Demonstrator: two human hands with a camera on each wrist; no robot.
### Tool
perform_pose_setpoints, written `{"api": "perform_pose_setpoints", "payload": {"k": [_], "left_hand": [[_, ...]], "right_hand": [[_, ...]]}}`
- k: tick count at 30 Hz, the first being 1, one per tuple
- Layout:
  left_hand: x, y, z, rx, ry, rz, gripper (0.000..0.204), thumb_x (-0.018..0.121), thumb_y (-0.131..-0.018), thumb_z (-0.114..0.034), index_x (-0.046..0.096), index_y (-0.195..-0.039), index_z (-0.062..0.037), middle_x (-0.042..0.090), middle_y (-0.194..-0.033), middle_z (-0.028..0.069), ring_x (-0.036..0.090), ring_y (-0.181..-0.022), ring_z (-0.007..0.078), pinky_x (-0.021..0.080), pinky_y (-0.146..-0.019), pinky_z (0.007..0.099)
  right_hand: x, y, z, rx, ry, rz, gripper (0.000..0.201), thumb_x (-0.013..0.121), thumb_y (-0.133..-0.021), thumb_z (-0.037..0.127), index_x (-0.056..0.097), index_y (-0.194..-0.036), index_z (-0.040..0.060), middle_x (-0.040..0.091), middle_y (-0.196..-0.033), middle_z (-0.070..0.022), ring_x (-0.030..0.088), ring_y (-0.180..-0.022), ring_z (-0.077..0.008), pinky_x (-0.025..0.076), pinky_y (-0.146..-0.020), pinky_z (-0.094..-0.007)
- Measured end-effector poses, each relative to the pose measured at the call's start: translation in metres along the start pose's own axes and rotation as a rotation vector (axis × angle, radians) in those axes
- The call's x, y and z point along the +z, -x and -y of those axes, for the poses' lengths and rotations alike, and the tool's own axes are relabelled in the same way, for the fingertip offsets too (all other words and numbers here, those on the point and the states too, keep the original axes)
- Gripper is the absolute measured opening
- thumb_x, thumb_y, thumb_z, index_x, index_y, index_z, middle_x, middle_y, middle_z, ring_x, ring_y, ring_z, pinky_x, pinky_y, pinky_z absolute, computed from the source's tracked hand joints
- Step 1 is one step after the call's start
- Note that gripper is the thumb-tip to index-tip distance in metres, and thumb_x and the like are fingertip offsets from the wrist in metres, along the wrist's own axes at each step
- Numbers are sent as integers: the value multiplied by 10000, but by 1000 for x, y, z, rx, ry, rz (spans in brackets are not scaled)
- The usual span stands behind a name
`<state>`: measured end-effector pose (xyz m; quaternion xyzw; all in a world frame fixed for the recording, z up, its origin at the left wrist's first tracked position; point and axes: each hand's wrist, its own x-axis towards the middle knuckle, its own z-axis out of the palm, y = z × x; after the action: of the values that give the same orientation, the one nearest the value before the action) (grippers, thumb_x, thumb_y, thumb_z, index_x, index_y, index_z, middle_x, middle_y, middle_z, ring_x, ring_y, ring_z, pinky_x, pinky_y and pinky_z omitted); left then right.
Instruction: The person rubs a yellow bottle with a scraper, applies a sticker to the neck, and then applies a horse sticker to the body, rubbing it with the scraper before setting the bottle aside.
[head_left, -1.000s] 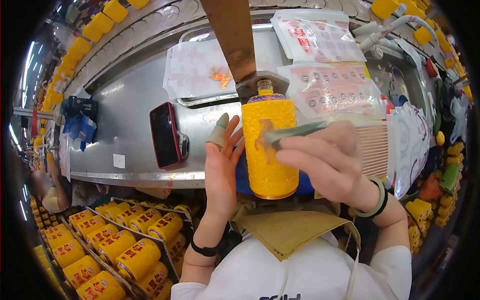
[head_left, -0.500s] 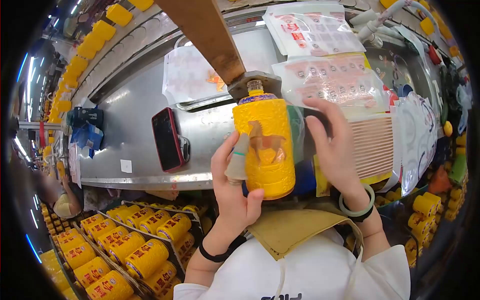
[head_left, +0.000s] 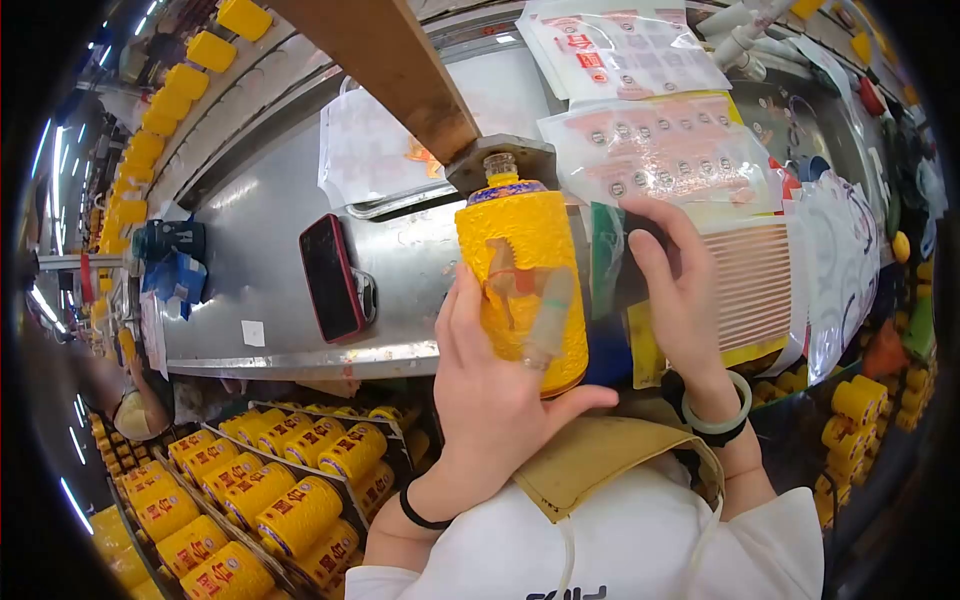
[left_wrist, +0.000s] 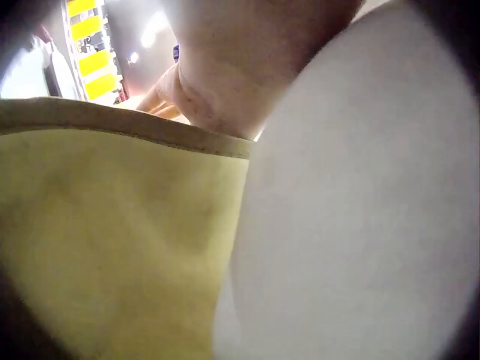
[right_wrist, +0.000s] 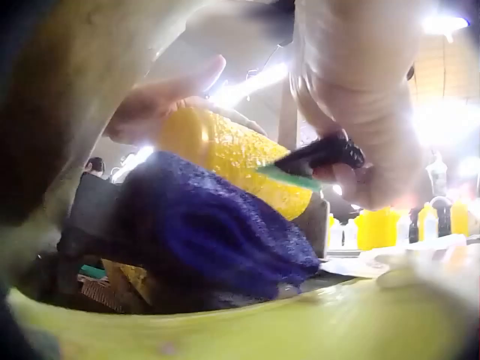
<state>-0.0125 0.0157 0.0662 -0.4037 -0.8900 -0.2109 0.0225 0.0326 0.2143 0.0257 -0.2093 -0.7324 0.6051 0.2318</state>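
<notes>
A yellow textured bottle [head_left: 520,235] with a brown horse picture [head_left: 508,270] lies with its clear neck toward a metal plate. Across its front rests my left hand [head_left: 490,390], fingers extended and thumb stretched out to the right; a pale cover on one finger touches the picture's right side. To the bottle's right, my right hand [head_left: 685,300] grips a flat green-and-black tool [head_left: 605,255], apart from the bottle. The right wrist view has the tool [right_wrist: 300,169] under my right hand [right_wrist: 360,112], with my left hand [right_wrist: 161,105] around the bottle [right_wrist: 244,154].
A wooden beam [head_left: 385,75] ends at the metal plate [head_left: 540,160]. A red-cased phone [head_left: 330,275] lies on the metal table [head_left: 250,220]. Printed sheets [head_left: 660,150] are behind the right hand. Crates of yellow bottles [head_left: 300,515] stand lower left. Blue cloth [right_wrist: 210,225] lies under the bottle.
The right hand has drawn the tool off the bottle's front to the right. From beside the bottle, my left hand has come onto it and slid rightward across the horse picture.
</notes>
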Motion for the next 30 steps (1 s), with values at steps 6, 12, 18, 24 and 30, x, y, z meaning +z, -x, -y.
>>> {"api": "perform_pose_setpoints", "payload": {"k": [6,12,18,24,30], "left_hand": [[-2,-3,-4,-8,-27,-2,795,873,-800,-458,601,-1499,-193,338,-1528,357,453,-1334,543,432,-1106,535],[16,0,34,-232,875,-236,627,631,-1023,-97,361,-1572,40,431,-1521,212,526,-1355,282,423,-1159,422],[14,-24,26,-451,1452,-113,575,497,-1118,-145,242,-1612,3,423,-1569,154,490,-1404,240,418,-1167,396],[18,-24,26,-474,1540,-78,557,482,-1135,-190,249,-1606,-4,469,-1536,135,501,-1385,207,418,-1166,381],[17,-23,27,-466,1531,-57,517,475,-1139,-206,297,-1575,7,472,-1533,135,499,-1387,201,419,-1166,387]], "right_hand": [[-1,-6,6,149,-245,106,238,556,-1055,37,617,-1281,-3,614,-1129,-1,522,-956,-54,434,-858,-209],[15,-14,22,148,-218,281,362,750,-960,151,591,-1253,9,608,-1114,-15,532,-1019,-86,445,-908,-242],[32,-19,33,122,-21,286,555,836,-858,204,537,-1287,17,615,-1153,-84,555,-1123,-169,451,-1007,-337],[38,-18,27,95,32,264,585,836,-847,119,531,-1347,98,457,-944,46,435,-832,-38,360,-721,-190],[37,-17,28,73,83,269,599,840,-849,113,525,-1358,93,462,-956,42,441,-840,-37,367,-728,-185]]}}
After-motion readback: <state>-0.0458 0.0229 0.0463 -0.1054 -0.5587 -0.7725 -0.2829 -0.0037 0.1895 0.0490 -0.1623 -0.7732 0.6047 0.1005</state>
